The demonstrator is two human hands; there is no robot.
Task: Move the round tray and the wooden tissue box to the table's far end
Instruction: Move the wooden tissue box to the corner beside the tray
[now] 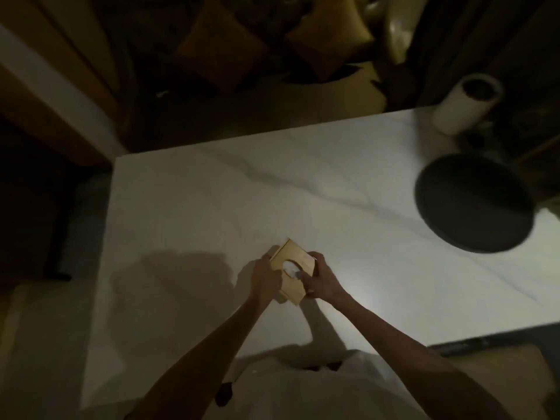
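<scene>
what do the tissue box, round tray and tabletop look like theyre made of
Tissue box: pale wood, matte, going by its tan colour; grain not visible. Round tray: dark and matte, perhaps metal or plastic; too dim to tell. Tabletop: white marble or marble-look slab with grey veins.

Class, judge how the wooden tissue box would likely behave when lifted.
The wooden tissue box looks rigid, so it probably won't flex between the left hand and right hand. Its flat sides suggest it won't roll.
</scene>
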